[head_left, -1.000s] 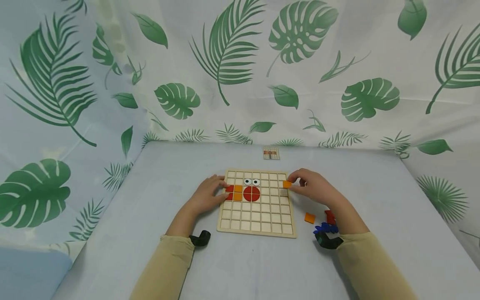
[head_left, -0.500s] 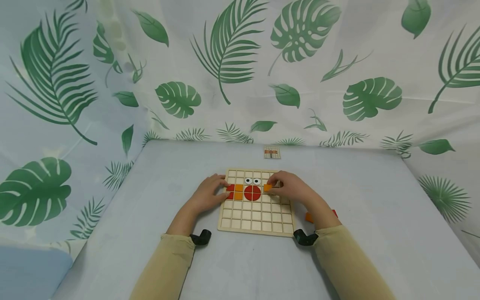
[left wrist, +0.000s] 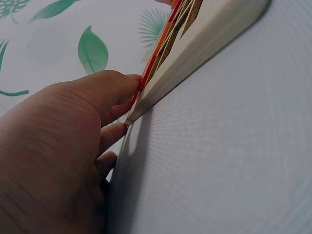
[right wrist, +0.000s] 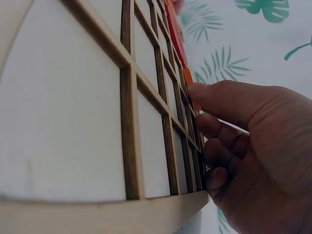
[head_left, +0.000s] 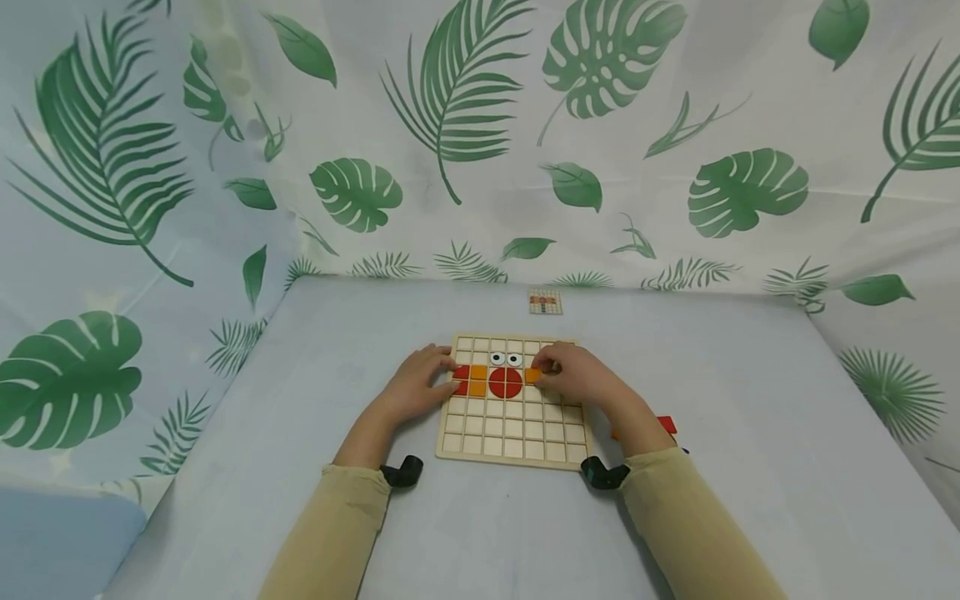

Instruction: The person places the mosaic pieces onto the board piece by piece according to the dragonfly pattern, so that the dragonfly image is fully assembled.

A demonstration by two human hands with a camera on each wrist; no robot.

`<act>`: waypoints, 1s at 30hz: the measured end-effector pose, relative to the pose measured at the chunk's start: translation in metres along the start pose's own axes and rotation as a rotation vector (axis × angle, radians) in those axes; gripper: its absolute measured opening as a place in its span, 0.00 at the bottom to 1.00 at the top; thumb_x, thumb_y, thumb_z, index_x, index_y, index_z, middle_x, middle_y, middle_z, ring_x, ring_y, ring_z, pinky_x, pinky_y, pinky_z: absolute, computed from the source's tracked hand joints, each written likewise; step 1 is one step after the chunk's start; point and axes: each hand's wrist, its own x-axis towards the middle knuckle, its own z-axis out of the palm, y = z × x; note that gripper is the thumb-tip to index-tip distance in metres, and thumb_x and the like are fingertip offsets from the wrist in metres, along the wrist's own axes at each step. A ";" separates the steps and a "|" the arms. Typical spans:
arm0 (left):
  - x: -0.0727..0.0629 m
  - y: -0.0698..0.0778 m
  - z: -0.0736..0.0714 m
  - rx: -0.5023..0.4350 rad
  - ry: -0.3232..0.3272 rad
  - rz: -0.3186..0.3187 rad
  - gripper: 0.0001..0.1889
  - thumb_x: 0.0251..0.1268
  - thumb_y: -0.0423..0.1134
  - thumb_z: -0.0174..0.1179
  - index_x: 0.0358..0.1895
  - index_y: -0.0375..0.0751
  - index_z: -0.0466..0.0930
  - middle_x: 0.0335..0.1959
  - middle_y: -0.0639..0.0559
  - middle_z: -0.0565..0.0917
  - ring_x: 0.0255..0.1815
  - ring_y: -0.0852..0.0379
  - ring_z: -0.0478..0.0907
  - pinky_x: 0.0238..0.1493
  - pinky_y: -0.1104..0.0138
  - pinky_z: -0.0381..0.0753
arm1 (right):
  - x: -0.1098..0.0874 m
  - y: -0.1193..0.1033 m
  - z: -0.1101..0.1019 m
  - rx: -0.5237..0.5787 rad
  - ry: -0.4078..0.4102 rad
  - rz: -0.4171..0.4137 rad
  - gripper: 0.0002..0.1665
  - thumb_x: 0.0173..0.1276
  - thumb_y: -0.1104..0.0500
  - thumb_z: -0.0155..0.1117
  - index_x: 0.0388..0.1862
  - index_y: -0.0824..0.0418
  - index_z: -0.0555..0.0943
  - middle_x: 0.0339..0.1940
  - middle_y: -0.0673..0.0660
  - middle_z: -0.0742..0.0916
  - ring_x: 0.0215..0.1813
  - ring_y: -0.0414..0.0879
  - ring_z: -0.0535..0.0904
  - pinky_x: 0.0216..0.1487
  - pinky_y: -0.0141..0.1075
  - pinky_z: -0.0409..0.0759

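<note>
A wooden grid board (head_left: 513, 451) lies on the table under both hands. My right hand (head_left: 576, 375) pinches an orange square tile (head_left: 532, 377) against the grid, right of a red circle (head_left: 505, 382) made of several pieces. Two eye tiles (head_left: 506, 359) sit above that circle. On the board's left side my left hand (head_left: 411, 387) rests, its thumb and fingertips touching the red tiles (head_left: 461, 373) and the edge. Next to these are orange tiles (head_left: 477, 381). In the right wrist view the thumb covers much of the orange tile (right wrist: 189, 76).
A small pattern card (head_left: 545, 302) lies beyond the board. A red piece (head_left: 667, 424) and a sliver of blue show beside my right forearm, which hides other loose pieces. Leaf-printed cloth (head_left: 480, 208) surrounds the table.
My right hand has carried the orange tile leftward from the board's right edge to beside the red circle, lowering it onto the grid. The left hand has stayed in place.
</note>
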 end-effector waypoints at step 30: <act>0.000 0.003 -0.002 -0.019 -0.009 -0.008 0.16 0.70 0.51 0.59 0.55 0.49 0.77 0.75 0.48 0.66 0.81 0.45 0.50 0.83 0.51 0.45 | -0.009 -0.008 -0.009 -0.006 0.025 0.073 0.10 0.70 0.53 0.64 0.47 0.55 0.81 0.43 0.52 0.84 0.43 0.47 0.76 0.45 0.40 0.78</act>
